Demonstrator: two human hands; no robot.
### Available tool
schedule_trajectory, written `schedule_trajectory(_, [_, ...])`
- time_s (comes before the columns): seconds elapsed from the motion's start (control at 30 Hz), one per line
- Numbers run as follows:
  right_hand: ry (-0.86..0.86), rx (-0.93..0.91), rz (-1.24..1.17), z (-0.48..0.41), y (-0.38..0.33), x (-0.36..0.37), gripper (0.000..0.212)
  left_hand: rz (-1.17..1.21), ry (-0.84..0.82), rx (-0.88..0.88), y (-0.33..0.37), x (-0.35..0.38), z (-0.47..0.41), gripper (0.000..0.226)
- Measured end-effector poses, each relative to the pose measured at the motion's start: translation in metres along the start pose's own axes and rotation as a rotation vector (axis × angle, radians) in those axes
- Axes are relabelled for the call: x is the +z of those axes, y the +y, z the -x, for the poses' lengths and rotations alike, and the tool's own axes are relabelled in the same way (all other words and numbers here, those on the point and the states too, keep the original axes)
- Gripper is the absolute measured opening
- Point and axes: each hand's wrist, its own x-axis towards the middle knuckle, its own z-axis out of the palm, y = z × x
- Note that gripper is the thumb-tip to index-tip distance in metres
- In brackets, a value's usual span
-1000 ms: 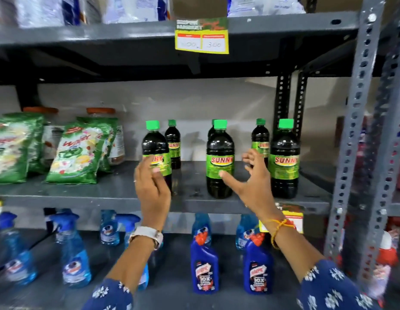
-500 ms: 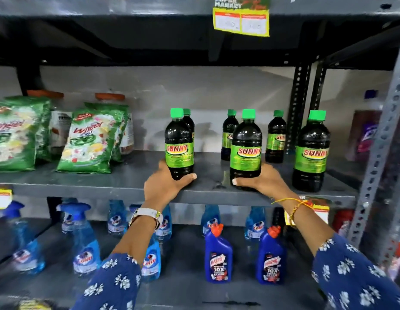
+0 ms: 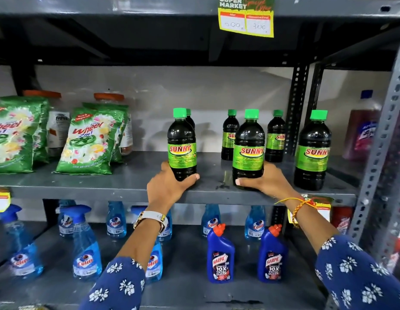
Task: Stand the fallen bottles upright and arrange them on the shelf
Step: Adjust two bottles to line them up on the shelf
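You get bright, even light from the front on the middle shelf (image 3: pixel 118 182), its bottles (image 3: pixel 248 151) glinting and throwing soft shadows on the back wall (image 3: pixel 194 90), while the upper shelf's underside sits dark and the right edge bends and blurs.

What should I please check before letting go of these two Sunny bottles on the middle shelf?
1. Left hand grips the left front Sunny bottle at its base: ok.
2. Right hand grips the middle front Sunny bottle: ok.
3. Both held bottles upright, labels forward: ok.
4. Right front Sunny bottle upright, apart: ok.
5. Bases flat on the middle shelf: cannot tell, hands cover them.
6. Even front-row spacing: not ok, left gap wider.
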Motion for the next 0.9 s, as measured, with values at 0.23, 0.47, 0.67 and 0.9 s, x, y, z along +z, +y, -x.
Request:
schedule_trajectory(0.23, [0.039, -0.007, -0.181, 0.007, -0.004, -0.007, 0.084, 0.218, -0.003, -0.08, 0.01, -0.009, 0.004, 0.093])
schedule_trajectory(0.47, [0.852, -0.357, -0.373, 0.051, 0.017, -0.062, 0.055, 0.932, 0.474, 0.161, 0.066, -0.021, 0.03, 0.029])
schedule_trajectory(0.67, [0.335, 0.018, -0.366, 0.021, 0.06, -0.124, 0.071, 0.624, -0.199, 0.083, 0.129, 0.032, 0.029, 0.089])
schedule_trajectory(0.9, [-0.062, 0.038, -0.229, 0.007, 0.094, -0.129, 0.035, 0.409, -0.474, -0.031, 0.115, 0.059, 0.014, 0.088])
